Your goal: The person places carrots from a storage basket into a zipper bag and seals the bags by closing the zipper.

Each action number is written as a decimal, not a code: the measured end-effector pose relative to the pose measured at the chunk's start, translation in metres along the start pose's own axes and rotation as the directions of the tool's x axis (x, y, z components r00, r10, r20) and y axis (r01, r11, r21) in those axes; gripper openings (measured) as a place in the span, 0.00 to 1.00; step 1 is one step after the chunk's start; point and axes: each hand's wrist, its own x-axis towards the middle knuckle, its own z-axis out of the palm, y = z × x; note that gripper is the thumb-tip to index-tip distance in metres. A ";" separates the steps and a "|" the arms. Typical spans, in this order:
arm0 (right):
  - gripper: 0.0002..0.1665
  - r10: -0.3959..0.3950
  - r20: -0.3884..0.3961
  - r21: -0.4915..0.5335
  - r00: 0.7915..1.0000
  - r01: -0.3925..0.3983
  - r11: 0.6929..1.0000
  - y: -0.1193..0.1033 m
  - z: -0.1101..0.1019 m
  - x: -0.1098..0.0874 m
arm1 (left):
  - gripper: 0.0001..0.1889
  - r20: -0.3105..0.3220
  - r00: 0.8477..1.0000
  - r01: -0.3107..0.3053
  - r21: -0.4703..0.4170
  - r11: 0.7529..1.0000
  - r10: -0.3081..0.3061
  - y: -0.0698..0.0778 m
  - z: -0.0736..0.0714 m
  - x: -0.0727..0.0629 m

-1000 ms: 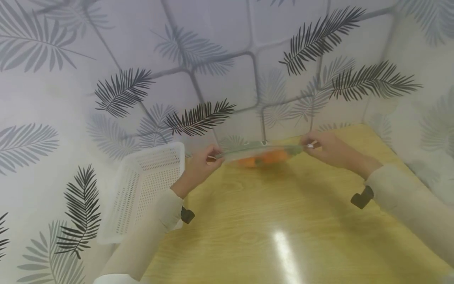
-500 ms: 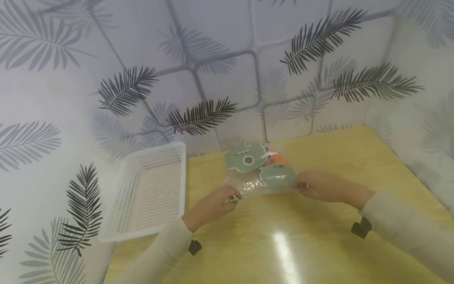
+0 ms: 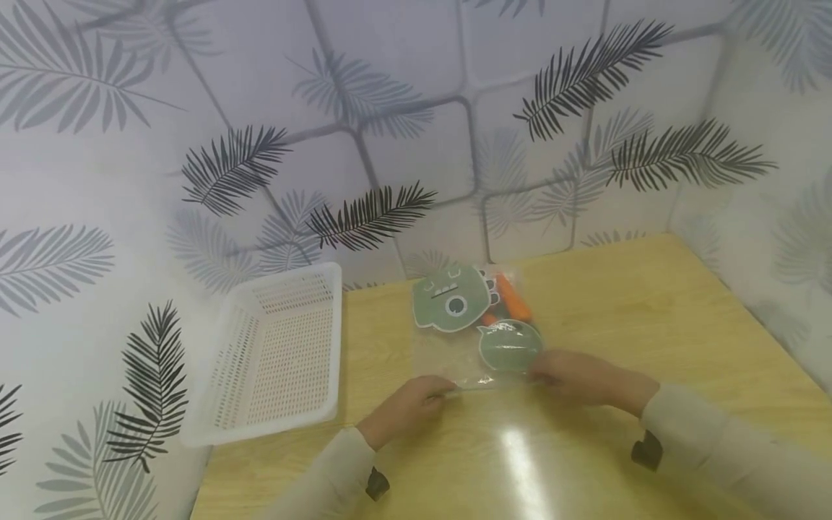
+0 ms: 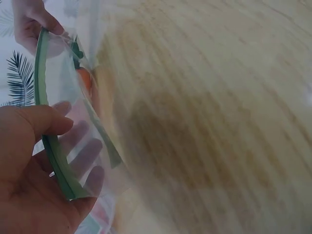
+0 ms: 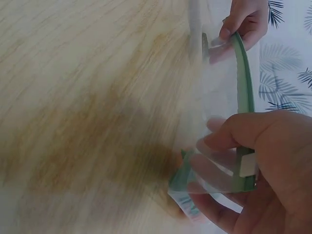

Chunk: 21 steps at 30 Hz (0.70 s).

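A clear zip bag (image 3: 448, 361) with a green dinosaur-like face printed on it lies on the table, orange things (image 3: 513, 297) showing through its upper right. My left hand (image 3: 412, 404) pinches the near left corner, thumb on top and fingers beneath the film. The near right corner is pinched by my right hand (image 3: 572, 377). Both wrist views show the green zip strip (image 4: 53, 156) running between the two hands. A small white slider (image 5: 247, 165) sits on that strip beside my right hand. What the orange things are cannot be made out.
A white perforated plastic basket (image 3: 286, 354) stands left of the bag at the table's left edge. The wood-grain table (image 3: 637, 310) backs onto a wall (image 3: 416, 152) with a leaf pattern.
Both hands have brought the bag down from a raised, edge-on position and drawn its zip edge toward me. The bag now lies flat with its printed side up. The basket stays put.
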 end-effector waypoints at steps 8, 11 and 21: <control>0.13 0.086 -0.042 -0.048 0.995 -0.088 0.995 0.003 0.011 0.005 | 0.16 -0.066 0.997 0.038 -0.008 0.999 -0.039 -0.002 0.008 0.008; 0.14 0.151 -0.068 -0.046 0.986 -0.154 0.987 0.005 0.015 0.007 | 0.17 -0.095 0.994 0.061 -0.017 0.998 -0.062 -0.003 0.009 0.011; 0.15 0.230 -0.178 -0.059 0.957 -0.243 0.968 0.018 0.023 0.010 | 0.17 -0.147 0.986 0.068 -0.065 0.996 -0.077 -0.010 0.016 0.026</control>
